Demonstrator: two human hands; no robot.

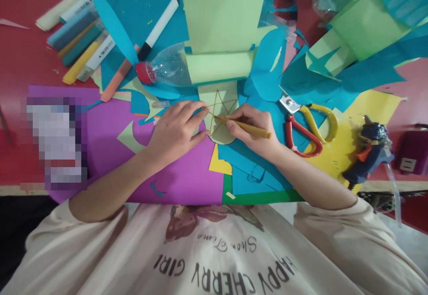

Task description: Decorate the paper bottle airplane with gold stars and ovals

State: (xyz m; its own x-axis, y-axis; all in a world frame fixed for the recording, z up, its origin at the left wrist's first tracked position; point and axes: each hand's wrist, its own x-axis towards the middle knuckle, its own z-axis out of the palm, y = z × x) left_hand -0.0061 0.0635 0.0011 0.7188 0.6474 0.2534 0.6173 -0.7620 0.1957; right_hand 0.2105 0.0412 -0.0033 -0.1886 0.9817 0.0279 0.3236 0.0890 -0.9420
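My right hand point(252, 128) is closed around a mustard-yellow marker point(250, 129). The marker's tip meets a small pale green paper piece point(219, 138) with a rounded lower end. A star outline in brownish-yellow lines is drawn on that paper. Along the paper's left edge lies my left hand point(180, 125), palm down with fingers stretched out. Just beyond the paper, a clear plastic bottle point(170, 65) with a red cap lies on its side, partly wrapped in pale green paper. To the right of my right hand rest scissors point(301, 123) with one red and one yellow handle.
Several markers point(82, 41) lie at the upper left, and a black-and-white marker point(158, 27) lies beside the bottle. A blue glue gun point(369, 152) is at the right. Purple paper point(110, 139) and blue scraps cover the red table point(20, 63). A blurred-out object point(56, 143) lies left.
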